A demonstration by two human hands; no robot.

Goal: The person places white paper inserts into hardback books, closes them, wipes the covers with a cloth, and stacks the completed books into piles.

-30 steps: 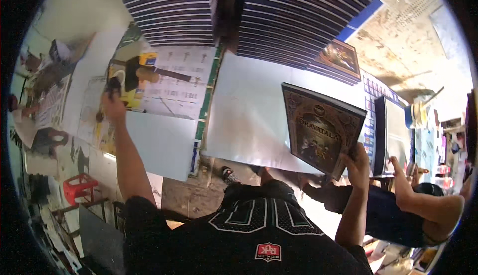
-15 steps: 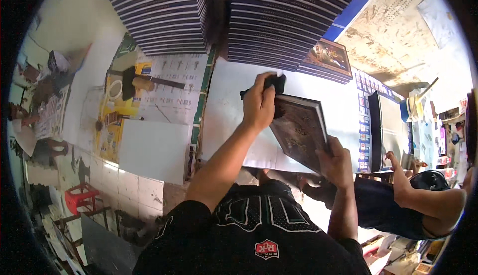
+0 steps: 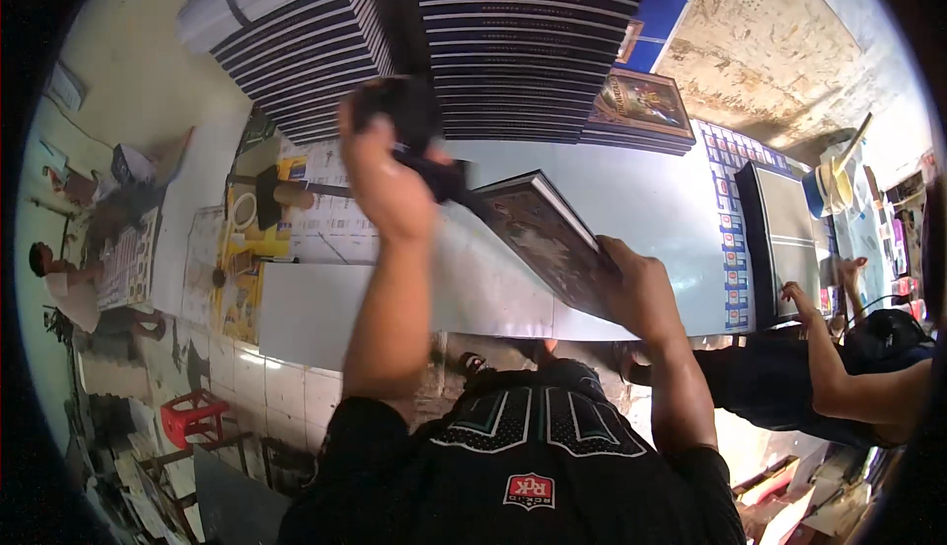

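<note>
My right hand (image 3: 636,284) grips the near edge of a dark hardcover book (image 3: 543,239) with an ornate cover, which stands tilted over the grey table (image 3: 681,200). My left hand (image 3: 385,175) is raised above the table and is closed around a black tool (image 3: 419,136). The tool's lower end reaches down to the book's far corner. I cannot tell what kind of tool it is.
Two tall stacks of dark books (image 3: 533,42) (image 3: 296,47) stand at the table's far side, beside one picture-cover book (image 3: 641,106). A tape roll (image 3: 244,212) and yellow sheets lie left. A co-worker's hand (image 3: 794,298) rests by a black stack (image 3: 779,239). A red stool (image 3: 192,417) stands below.
My left hand left the far-left clutter, swung right holding the black tool and rose over the book. My right hand tipped the book from cover-up to a steep tilt.
</note>
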